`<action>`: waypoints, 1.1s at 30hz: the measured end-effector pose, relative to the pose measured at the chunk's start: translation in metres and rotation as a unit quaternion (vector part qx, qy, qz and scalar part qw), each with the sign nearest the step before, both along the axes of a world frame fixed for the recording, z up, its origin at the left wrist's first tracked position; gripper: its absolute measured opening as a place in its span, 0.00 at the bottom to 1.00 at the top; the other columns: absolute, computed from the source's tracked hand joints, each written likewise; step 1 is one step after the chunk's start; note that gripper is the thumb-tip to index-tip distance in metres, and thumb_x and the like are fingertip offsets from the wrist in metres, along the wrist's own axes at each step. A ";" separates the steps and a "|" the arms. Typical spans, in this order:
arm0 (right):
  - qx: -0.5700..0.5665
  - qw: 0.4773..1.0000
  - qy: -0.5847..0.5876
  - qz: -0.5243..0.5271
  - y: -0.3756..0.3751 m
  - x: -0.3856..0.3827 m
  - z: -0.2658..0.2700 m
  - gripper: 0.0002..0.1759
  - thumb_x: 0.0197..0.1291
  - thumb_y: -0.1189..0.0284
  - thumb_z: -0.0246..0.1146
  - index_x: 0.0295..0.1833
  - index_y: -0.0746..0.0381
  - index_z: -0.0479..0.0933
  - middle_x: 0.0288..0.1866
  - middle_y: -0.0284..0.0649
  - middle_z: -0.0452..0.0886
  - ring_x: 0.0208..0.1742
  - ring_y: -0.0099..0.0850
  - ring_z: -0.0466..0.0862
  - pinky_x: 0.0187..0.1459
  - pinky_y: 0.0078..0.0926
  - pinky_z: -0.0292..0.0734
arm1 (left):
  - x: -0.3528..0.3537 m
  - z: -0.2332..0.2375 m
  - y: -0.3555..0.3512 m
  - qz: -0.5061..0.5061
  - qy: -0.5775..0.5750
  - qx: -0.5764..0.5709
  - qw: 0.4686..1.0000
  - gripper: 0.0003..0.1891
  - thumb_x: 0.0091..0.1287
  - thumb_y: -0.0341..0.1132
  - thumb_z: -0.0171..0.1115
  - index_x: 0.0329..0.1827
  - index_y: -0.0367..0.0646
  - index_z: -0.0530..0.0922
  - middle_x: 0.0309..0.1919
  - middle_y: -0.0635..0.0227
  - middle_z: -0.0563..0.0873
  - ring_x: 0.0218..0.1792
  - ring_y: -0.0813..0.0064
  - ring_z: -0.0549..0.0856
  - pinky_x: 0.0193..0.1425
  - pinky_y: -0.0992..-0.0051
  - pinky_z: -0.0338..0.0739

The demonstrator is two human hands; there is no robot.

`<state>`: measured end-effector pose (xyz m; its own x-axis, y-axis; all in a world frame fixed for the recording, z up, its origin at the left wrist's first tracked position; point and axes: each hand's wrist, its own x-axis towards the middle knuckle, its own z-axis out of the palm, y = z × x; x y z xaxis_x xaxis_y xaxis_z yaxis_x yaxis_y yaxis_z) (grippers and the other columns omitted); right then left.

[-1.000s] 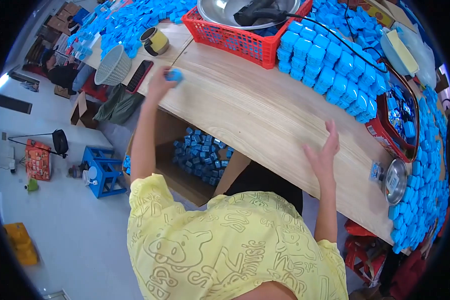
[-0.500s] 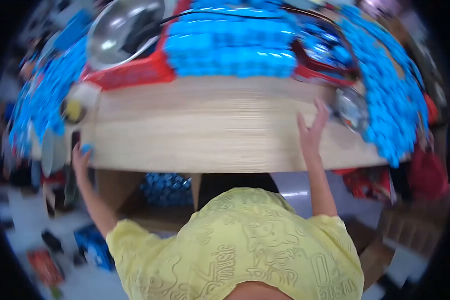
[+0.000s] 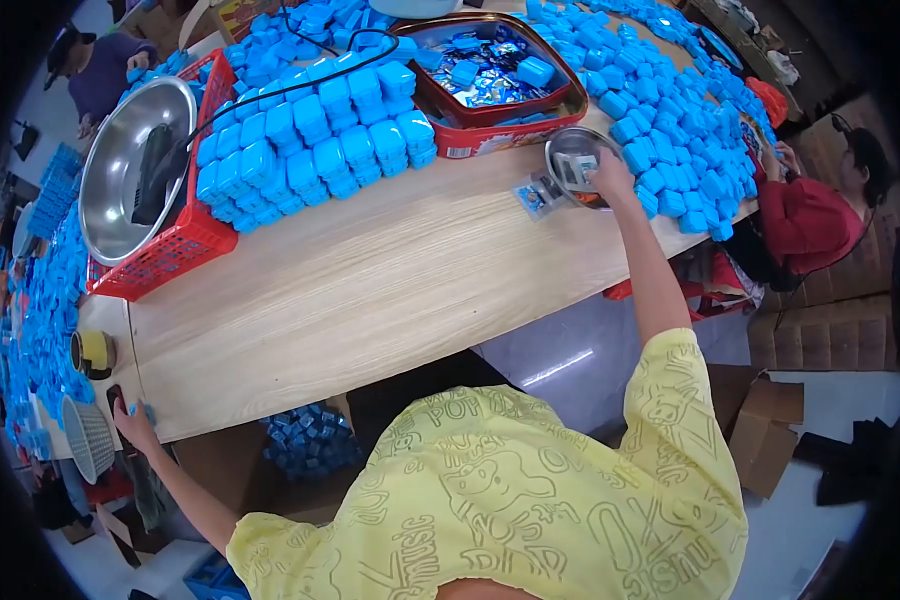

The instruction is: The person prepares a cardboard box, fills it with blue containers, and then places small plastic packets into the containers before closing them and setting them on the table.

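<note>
At the table's left front corner, my left hand (image 3: 136, 424) is closed around a dark, phone-like object (image 3: 116, 397), with a small blue piece beside the fingers. My right hand (image 3: 610, 176) reaches into a round metal bowl (image 3: 560, 153) at the right of the table; its fingers are pinched at small packets inside, too small to name exactly. A clear packet with blue print (image 3: 533, 199) lies against the bowl's left side. Stacked blue boxes (image 3: 315, 145) stand behind the bare wood of the table (image 3: 370, 270).
A large metal bowl (image 3: 96, 170) sits in a red basket (image 3: 182, 250). A red tin (image 3: 568, 95) holds foil packets. Loose blue boxes (image 3: 670, 130) are heaped at right. A yellow tape roll (image 3: 93, 350) is at left. People sit right (image 3: 820, 220) and back left (image 3: 105, 72).
My right hand has moved from above the table into the round bowl, and its spread fingers have closed. The view has turned and is sharper. My left hand stays at the left corner.
</note>
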<state>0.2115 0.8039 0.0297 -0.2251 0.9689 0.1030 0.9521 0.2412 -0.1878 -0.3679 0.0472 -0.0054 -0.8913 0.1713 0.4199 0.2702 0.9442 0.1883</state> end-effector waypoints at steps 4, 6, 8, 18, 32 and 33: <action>-0.016 0.998 -0.049 -0.047 0.000 -0.002 -0.002 0.20 0.48 0.63 0.70 0.46 0.57 0.76 0.52 0.45 0.79 0.55 0.44 0.77 0.54 0.49 0.69 | 0.022 0.010 0.029 -0.045 -0.018 0.029 0.998 0.27 0.58 0.33 0.64 0.61 0.33 0.70 0.56 0.51 0.77 0.58 0.57 0.75 0.63 0.65 0.67; 0.006 0.997 -0.054 -0.053 -0.002 -0.002 -0.007 0.20 0.47 0.62 0.70 0.45 0.57 0.77 0.51 0.44 0.79 0.54 0.44 0.77 0.53 0.50 0.69 | 0.035 0.015 0.045 -0.048 0.008 0.012 0.999 0.25 0.59 0.31 0.63 0.60 0.34 0.71 0.56 0.51 0.77 0.59 0.58 0.74 0.63 0.66 0.66; 0.030 0.998 -0.020 -0.049 -0.002 0.000 -0.010 0.17 0.48 0.64 0.70 0.42 0.57 0.76 0.47 0.42 0.80 0.51 0.43 0.79 0.50 0.51 0.70 | 0.050 0.021 0.069 -0.068 0.016 0.008 0.998 0.24 0.59 0.31 0.64 0.59 0.34 0.71 0.56 0.52 0.77 0.59 0.58 0.74 0.63 0.66 0.66; 0.129 0.973 0.191 0.004 -0.007 0.008 -0.020 0.11 0.50 0.70 0.68 0.36 0.61 0.73 0.34 0.42 0.81 0.38 0.43 0.81 0.38 0.40 0.72 | 0.217 0.017 0.348 -0.536 -0.013 -0.011 0.844 0.21 0.57 0.23 0.60 0.55 0.41 0.75 0.55 0.56 0.77 0.60 0.54 0.73 0.66 0.60 0.65; 0.221 0.969 0.095 0.052 -0.004 0.023 -0.027 0.07 0.52 0.71 0.64 0.32 0.61 0.74 0.32 0.44 0.79 0.36 0.45 0.79 0.33 0.41 0.73 | 0.418 -0.014 0.578 -0.768 -0.006 -0.068 0.637 0.29 0.62 0.52 0.57 0.60 0.43 0.70 0.63 0.60 0.70 0.67 0.58 0.65 0.68 0.47 0.56; 0.270 0.959 0.057 0.072 -0.005 0.022 -0.028 0.06 0.52 0.71 0.63 0.32 0.61 0.74 0.31 0.43 0.79 0.36 0.44 0.79 0.33 0.42 0.72 | 0.415 -0.013 0.574 -0.771 -0.006 -0.080 0.632 0.28 0.62 0.53 0.57 0.60 0.43 0.71 0.62 0.60 0.70 0.66 0.59 0.65 0.68 0.46 0.56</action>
<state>0.2330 0.7986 0.0013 -0.3094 0.7275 0.6123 0.8825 0.4596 -0.1001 0.0473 0.6214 -0.0185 0.3832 0.8794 0.2826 0.8917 -0.4320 0.1352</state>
